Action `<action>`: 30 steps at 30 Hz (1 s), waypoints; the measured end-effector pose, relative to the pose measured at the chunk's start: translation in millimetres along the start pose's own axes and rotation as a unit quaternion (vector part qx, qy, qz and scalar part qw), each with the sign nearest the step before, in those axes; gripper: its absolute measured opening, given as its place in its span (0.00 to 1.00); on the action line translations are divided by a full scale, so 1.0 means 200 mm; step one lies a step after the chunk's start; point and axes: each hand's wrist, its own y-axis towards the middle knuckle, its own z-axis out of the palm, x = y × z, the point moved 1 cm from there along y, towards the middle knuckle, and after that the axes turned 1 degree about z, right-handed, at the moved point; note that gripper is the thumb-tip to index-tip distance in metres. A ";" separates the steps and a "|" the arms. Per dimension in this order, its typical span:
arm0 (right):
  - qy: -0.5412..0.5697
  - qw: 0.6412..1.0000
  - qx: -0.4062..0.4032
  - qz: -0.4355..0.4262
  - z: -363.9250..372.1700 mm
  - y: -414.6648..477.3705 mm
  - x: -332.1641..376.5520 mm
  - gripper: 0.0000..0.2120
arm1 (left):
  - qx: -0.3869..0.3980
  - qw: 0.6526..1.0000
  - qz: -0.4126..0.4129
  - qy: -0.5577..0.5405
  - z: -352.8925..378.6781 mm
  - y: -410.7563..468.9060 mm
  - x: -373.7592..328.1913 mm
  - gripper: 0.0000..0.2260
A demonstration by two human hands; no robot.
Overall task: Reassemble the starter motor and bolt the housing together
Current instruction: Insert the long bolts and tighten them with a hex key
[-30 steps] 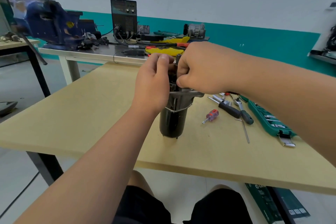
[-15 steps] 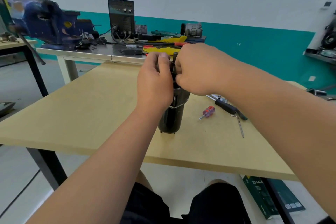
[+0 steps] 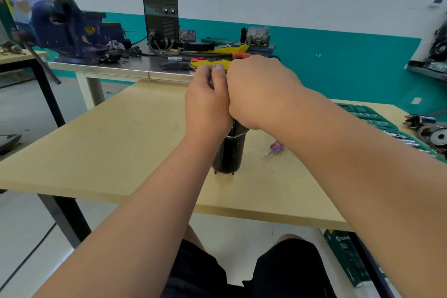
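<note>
The starter motor [image 3: 228, 152] has a glossy black body beneath a silvery metal collar. It stands on a pale tan table [image 3: 116, 147]. The small screwdriver [image 3: 274, 148] has a red, possibly translucent, handle. The socket tray [image 3: 377, 121] is dark green. The bench vise [image 3: 65, 26] is deep blue, the wall band [image 3: 338, 63] teal, the shorts [image 3: 242, 273] black.

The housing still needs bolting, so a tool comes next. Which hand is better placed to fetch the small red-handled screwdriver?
Right. The screwdriver lies just right of the upright starter motor, beneath the right hand; the left hand would probably have to cross over.
</note>
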 end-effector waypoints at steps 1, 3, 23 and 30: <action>-0.001 1.000 0.000 0.000 0.00 0.00 -0.01 0.11 | -0.001 1.000 0.002 -0.001 0.00 -0.01 0.00 0.14; 0.006 1.000 -0.001 -0.003 0.00 0.00 -0.05 0.15 | 0.001 1.000 0.016 0.004 0.00 -0.02 0.00 0.12; 0.478 0.809 0.086 0.331 0.92 0.12 -0.64 0.08 | 0.200 0.970 0.033 0.132 -0.04 0.17 -0.05 0.12; 0.424 0.854 0.072 0.294 0.92 0.16 -0.49 0.15 | 0.230 0.966 0.080 0.088 -0.14 0.16 -0.02 0.10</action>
